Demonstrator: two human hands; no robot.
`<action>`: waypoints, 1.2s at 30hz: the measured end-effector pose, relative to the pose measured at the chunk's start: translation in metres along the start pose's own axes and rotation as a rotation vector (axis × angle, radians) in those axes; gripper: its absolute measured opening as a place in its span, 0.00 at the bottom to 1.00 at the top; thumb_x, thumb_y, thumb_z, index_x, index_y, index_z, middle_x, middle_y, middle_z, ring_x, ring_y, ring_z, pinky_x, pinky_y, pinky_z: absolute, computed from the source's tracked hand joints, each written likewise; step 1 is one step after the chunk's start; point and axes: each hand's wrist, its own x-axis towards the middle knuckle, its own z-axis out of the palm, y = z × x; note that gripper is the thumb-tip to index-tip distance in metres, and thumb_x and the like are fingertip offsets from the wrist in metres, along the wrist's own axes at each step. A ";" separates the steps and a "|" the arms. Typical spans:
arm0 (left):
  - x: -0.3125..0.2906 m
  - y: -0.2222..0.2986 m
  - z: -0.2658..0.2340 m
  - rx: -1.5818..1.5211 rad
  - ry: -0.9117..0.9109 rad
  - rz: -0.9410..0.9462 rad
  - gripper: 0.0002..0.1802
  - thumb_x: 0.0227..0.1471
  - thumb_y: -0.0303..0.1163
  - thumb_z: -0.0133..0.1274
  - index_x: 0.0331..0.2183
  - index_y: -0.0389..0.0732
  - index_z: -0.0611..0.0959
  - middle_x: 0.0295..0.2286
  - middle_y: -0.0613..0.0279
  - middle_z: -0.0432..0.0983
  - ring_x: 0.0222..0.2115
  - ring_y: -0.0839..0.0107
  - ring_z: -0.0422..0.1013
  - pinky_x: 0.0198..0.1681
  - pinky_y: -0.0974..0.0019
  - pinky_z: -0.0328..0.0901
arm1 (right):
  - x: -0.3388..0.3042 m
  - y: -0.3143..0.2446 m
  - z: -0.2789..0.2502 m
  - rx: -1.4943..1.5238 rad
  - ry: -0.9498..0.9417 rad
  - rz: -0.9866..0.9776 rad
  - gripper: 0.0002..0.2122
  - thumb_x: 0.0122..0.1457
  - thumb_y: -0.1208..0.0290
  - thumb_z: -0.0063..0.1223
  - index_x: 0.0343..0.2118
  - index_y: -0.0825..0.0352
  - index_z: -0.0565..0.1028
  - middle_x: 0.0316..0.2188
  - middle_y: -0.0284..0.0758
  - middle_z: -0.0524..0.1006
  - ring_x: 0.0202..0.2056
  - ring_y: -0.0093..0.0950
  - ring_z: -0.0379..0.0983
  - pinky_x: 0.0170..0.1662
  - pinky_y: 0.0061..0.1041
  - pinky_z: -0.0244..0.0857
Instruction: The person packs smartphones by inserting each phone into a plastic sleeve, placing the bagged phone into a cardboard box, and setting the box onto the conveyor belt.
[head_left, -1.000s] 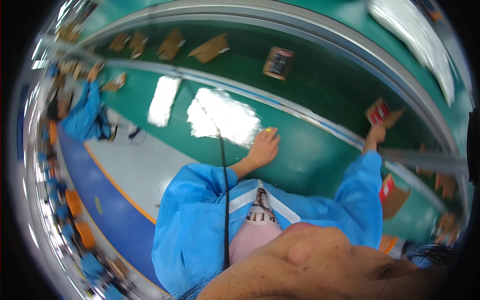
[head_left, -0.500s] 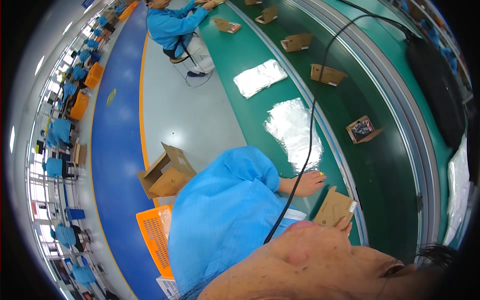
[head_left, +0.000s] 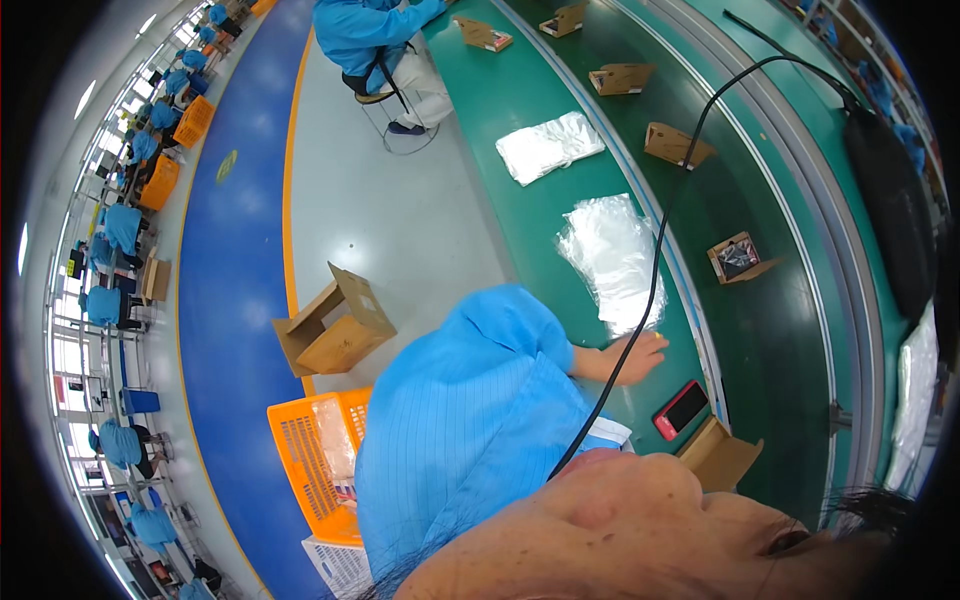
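Note:
My left hand (head_left: 636, 360) rests on the green table at the near edge of a stack of clear plastic bags (head_left: 612, 255). Its fingers look stretched out, with a yellow band on one, and nothing shows in its grasp. Close by lies a phone (head_left: 681, 409) with a red edge and dark screen. A brown cardboard box (head_left: 722, 455) with a raised flap sits beyond the phone, partly hidden behind my head at the lower edge. No part of my right hand shows.
Several open cardboard boxes (head_left: 735, 258) stand on the dark green conveyor. A second bag stack (head_left: 550, 147) lies farther along the table. Beside me are an orange basket (head_left: 300, 455) and an open carton (head_left: 345, 325). A black cable (head_left: 655, 270) crosses the view. A co-worker (head_left: 370, 40) sits ahead.
The cardboard box has shifted toward the lower right, uncovering the phone. Fingers of my right hand, earlier at that box, are out of sight. The view has shifted slightly.

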 end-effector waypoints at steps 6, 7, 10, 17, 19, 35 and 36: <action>-0.033 -0.007 -0.001 0.117 0.009 -0.294 0.19 0.42 0.29 0.49 0.40 0.34 0.74 0.49 0.49 0.63 0.49 0.54 0.61 0.53 0.54 0.55 | -0.067 -0.056 -0.005 -0.640 -0.542 0.455 0.18 0.63 0.55 0.42 0.29 0.67 0.71 0.12 0.32 0.70 0.11 0.21 0.63 0.14 0.16 0.55; -0.041 -0.007 0.015 0.094 -0.073 -0.245 0.20 0.42 0.29 0.48 0.40 0.34 0.74 0.49 0.49 0.63 0.48 0.55 0.61 0.53 0.55 0.56 | -0.074 -0.061 0.003 -0.591 -0.704 0.459 0.17 0.63 0.55 0.42 0.28 0.66 0.71 0.12 0.32 0.70 0.11 0.20 0.63 0.14 0.16 0.55; -0.050 0.013 0.005 0.073 -0.053 -0.013 0.19 0.41 0.27 0.48 0.40 0.34 0.74 0.48 0.47 0.64 0.48 0.56 0.62 0.52 0.59 0.57 | -0.089 -0.088 0.038 -0.535 -0.909 0.372 0.17 0.62 0.55 0.43 0.27 0.65 0.71 0.13 0.32 0.71 0.11 0.18 0.63 0.13 0.16 0.54; -0.033 -0.003 0.017 0.057 -0.101 -0.081 0.13 0.42 0.29 0.47 0.33 0.36 0.75 0.33 0.54 0.70 0.35 0.60 0.67 0.39 0.60 0.63 | -0.070 -0.095 0.126 -1.126 -0.185 -1.255 0.26 0.53 0.58 0.55 0.51 0.69 0.66 0.46 0.55 0.68 0.45 0.50 0.66 0.46 0.43 0.63; -0.020 -0.009 0.021 0.237 -0.247 -0.183 0.07 0.42 0.29 0.47 0.26 0.38 0.77 0.27 0.52 0.72 0.31 0.57 0.69 0.36 0.56 0.65 | -0.046 -0.066 0.144 -1.212 -0.376 -1.071 0.36 0.47 0.53 0.59 0.56 0.67 0.60 0.54 0.54 0.60 0.49 0.51 0.63 0.49 0.44 0.61; -0.024 -0.031 0.011 0.159 -0.128 -0.018 0.11 0.40 0.30 0.57 0.30 0.40 0.74 0.30 0.56 0.68 0.32 0.58 0.65 0.34 0.60 0.63 | -0.013 -0.084 0.173 -0.771 -0.432 -0.416 0.42 0.39 0.61 0.63 0.60 0.62 0.57 0.41 0.46 0.69 0.41 0.41 0.69 0.42 0.38 0.66; -0.026 -0.033 0.011 0.174 -0.161 -0.016 0.10 0.40 0.29 0.56 0.29 0.40 0.75 0.30 0.56 0.68 0.32 0.58 0.65 0.34 0.59 0.63 | -0.022 -0.096 0.173 -0.468 -0.539 -0.301 0.41 0.39 0.61 0.64 0.59 0.63 0.58 0.37 0.44 0.72 0.39 0.37 0.71 0.40 0.37 0.68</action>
